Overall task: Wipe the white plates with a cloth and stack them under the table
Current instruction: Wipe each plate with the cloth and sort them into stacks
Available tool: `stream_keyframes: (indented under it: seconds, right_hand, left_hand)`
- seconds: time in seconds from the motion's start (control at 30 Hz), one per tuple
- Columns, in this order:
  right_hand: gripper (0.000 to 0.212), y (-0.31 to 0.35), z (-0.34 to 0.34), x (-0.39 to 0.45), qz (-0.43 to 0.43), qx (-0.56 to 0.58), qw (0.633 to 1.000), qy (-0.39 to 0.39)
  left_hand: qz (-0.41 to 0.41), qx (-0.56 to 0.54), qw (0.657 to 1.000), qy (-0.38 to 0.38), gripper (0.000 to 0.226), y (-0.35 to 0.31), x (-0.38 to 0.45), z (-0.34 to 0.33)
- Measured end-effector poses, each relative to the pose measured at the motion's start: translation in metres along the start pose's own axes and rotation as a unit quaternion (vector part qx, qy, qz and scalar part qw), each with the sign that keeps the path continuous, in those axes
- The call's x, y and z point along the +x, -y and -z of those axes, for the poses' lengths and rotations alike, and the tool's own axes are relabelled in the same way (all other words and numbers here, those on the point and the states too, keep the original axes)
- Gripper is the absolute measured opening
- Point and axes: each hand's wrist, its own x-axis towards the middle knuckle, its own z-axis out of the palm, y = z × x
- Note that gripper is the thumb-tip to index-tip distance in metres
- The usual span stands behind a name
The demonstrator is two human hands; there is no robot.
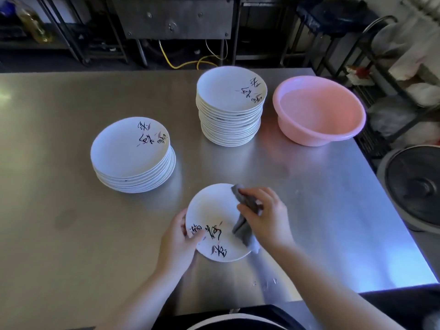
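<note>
A white plate [212, 210] with black brush lettering is held just above the steel table [71, 222], near its front edge. My left hand [177, 241] grips the plate's left rim, thumb on top. My right hand [264, 215] holds a grey cloth [245, 227] and presses it on the plate's right side. A short stack of the same plates [131, 148] stands to the left. A taller stack of plates [229, 96] stands at the back middle.
A pink plastic basin [319, 110] sits at the back right of the table, close to the tall stack. A dark round pot lid [416, 184] lies off the table's right edge. Metal racks and yellow cables stand behind the table.
</note>
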Motion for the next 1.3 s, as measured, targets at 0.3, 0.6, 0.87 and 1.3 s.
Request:
stream_keyframes:
  seconds: [0.3, 0.6, 0.87, 1.3]
  right_hand:
    - [0.028, -0.02, -0.027, 0.003, 0.004, -0.226, 0.96, 0.164]
    - [0.029, -0.017, -0.062, -0.01, 0.184, -0.167, 0.933, 0.26]
    - [0.029, -0.037, -0.026, 0.02, 0.077, -0.243, 0.955, 0.155]
    - [0.037, -0.016, -0.041, 0.059, 0.259, -0.257, 0.913, 0.182]
  left_hand:
    - [-0.076, 0.255, 0.957, 0.115, 0.147, 0.005, -0.001, 0.011]
    - [-0.099, 0.263, 0.954, 0.102, 0.143, 0.015, 0.003, 0.01]
    - [-0.12, 0.265, 0.954, 0.072, 0.127, 0.017, 0.004, 0.005]
    - [-0.274, 0.388, 0.842, 0.256, 0.095, -0.005, 0.046, 0.035]
